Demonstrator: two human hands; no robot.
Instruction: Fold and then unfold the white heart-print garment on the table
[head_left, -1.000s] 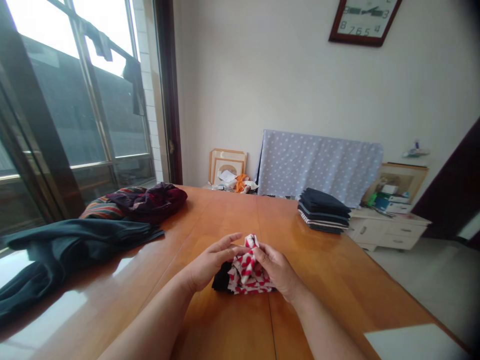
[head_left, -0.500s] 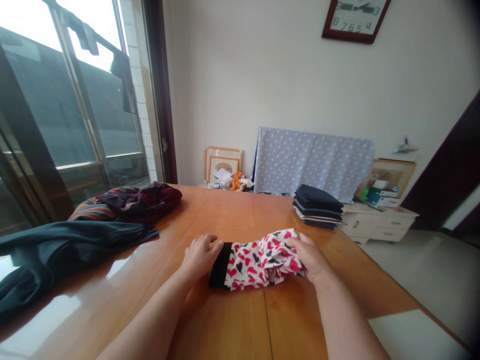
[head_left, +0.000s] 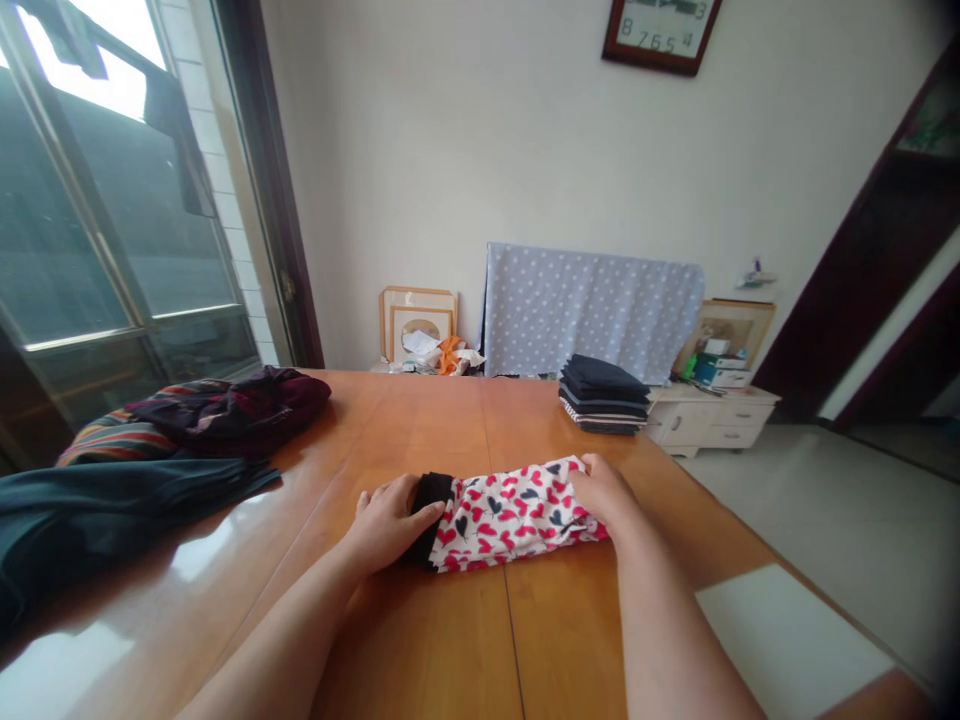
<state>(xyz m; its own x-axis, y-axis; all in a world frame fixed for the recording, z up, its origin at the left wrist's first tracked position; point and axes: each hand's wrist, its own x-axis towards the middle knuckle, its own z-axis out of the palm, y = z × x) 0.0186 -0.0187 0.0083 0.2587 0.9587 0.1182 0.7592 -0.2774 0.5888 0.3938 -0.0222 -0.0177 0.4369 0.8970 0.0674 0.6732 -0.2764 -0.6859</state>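
A white garment with red and dark hearts and a black band [head_left: 514, 512] lies stretched flat on the wooden table [head_left: 450, 640]. My left hand [head_left: 388, 520] rests on its black band end, fingers curled over the cloth. My right hand [head_left: 606, 492] grips the opposite, right end of the garment, fingers closed on the fabric.
A neat stack of folded dark clothes [head_left: 602, 393] sits at the table's far right. A heap of unfolded garments, dark red [head_left: 232, 408], striped and dark green [head_left: 112, 500], lies at the left. A white sheet [head_left: 787, 640] lies at the near right corner.
The bunched heart-print garment has been pulled out lengthwise and laid flat; my hands moved apart to its two ends. The view has swung rightward.
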